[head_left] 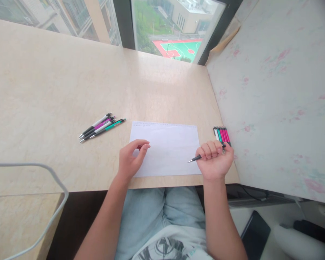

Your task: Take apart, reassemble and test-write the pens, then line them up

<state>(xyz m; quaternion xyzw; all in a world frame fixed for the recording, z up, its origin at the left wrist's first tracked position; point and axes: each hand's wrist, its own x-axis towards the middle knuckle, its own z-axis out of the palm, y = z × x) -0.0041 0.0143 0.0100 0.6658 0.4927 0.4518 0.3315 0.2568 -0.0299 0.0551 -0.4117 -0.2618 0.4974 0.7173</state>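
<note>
A white sheet of paper (168,146) lies on the beige desk (56,90) in front of me. My right hand (215,159) is closed in a fist around a pen (194,158), whose tip points left over the sheet's right edge. My left hand (131,159) rests at the paper's left edge, fingers curled loosely with thumb and forefinger near each other, holding nothing I can see. Several pens (101,126) lie in a row to the left of the paper. Several more pens (222,135) lie bunched just beyond my right hand.
A wall with pale floral paper (276,94) borders the desk on the right. A window (176,29) runs along the far edge. A grey cable (48,202) loops at the lower left. Dark items (256,231) lie on the floor at the lower right.
</note>
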